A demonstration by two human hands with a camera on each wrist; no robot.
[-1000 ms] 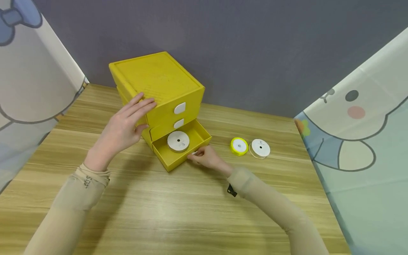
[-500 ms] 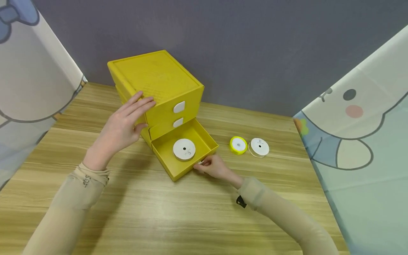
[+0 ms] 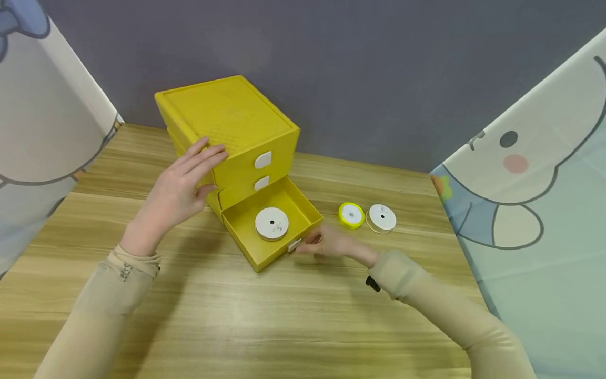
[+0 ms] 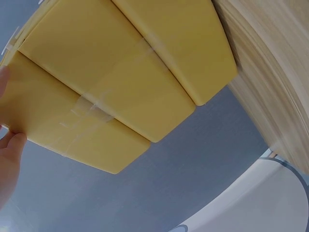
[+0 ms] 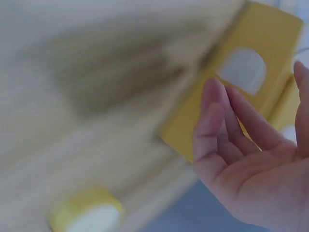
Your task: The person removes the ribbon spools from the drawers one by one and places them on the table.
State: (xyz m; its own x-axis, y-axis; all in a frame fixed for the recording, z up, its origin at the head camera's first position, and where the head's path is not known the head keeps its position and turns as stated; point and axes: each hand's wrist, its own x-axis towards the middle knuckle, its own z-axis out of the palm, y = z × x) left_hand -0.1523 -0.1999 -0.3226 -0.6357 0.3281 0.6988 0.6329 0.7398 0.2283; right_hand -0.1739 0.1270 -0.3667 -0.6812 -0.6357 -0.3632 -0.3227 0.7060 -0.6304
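A yellow drawer cabinet [image 3: 227,110] with white handles stands on the table, its bottom drawer [image 3: 271,260] pulled out. Inside that drawer lies a white spool [image 3: 272,223] with a small dark centre hole. My left hand [image 3: 172,197] rests on the cabinet's upper left edge, fingers straight; the left wrist view shows part of it against the yellow side [image 4: 106,63]. Just off the white handle [image 3: 294,245] of the drawer is my right hand [image 3: 333,243], blurred. In the right wrist view its fingers [image 5: 212,121] are loosely bent and hold nothing, apart from the handle.
On the wooden table [image 3: 265,326], right of the cabinet, a yellow-rimmed spool [image 3: 351,216] and another white spool [image 3: 381,218] lie side by side. A grey wall [image 3: 360,79] rises behind. Cartoon-print cloths hang at both sides.
The bottom drawer has slid farther out toward me, carrying the spool, with my right hand pinching its handle. That hand has since let go and moved slightly right. My left hand stays put.
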